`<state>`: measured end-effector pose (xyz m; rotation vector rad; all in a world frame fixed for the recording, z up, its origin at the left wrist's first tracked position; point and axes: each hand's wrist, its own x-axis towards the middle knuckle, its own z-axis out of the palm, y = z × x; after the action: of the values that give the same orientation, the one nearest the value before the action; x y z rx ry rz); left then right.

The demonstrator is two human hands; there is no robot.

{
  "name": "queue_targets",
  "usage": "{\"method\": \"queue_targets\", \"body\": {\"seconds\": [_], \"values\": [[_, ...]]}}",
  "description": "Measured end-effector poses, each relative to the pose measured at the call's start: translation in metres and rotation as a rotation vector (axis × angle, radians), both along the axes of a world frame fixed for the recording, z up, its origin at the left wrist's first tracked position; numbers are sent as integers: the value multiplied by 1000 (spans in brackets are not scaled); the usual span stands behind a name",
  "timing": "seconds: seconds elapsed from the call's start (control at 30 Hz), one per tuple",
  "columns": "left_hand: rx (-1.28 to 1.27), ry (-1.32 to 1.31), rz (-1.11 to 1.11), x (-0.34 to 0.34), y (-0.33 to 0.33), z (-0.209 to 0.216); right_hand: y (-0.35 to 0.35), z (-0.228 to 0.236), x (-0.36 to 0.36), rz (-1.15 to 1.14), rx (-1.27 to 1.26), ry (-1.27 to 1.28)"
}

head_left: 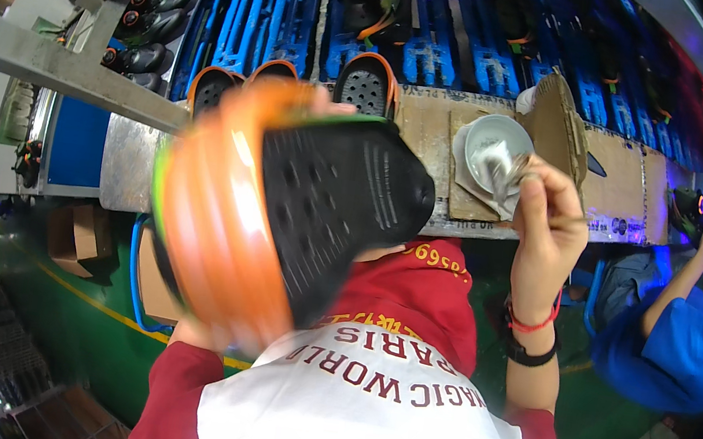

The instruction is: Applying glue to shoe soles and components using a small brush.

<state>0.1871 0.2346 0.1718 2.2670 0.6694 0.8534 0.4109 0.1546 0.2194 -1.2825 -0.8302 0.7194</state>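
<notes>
Close to the camera, an orange shoe sole (220, 202) with a black perforated inner face is tilted and smeared by motion. My left hand (329, 103) grips it from behind; only some fingers show at its upper edge, and the rest is hidden. My right hand (552, 212) is closed in a pinch round a small brush (505, 167), whose blurred tip is over a white bowl (512, 132). Whether the tip touches the bowl I cannot tell. Beyond the held sole, similar orange-rimmed soles (369, 84) stand on the bench.
Blue slatted racks (259, 8) with dark shoes run behind the cardboard-covered bench (622, 188). A cardboard flap (559, 123) stands beside the bowl. Dark shoes (160, 21) line the left. A metal bar (78, 68) crosses there. A co-worker in blue (664, 341) sits at the right.
</notes>
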Motion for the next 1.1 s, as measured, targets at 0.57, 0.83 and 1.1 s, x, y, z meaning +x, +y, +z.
{"method": "queue_targets", "body": {"seconds": [0.57, 0.83, 1.1], "values": [[-631, -354, -10, -6, -2, 23, 50, -79, 21, -188, 153, 9], [-559, -342, -95, -4, 2, 16, 56, -84, 23, -212, 157, -51], [-737, -355, -74, 1, 1, 16, 55, -84, 22, -224, 155, -50]]}}
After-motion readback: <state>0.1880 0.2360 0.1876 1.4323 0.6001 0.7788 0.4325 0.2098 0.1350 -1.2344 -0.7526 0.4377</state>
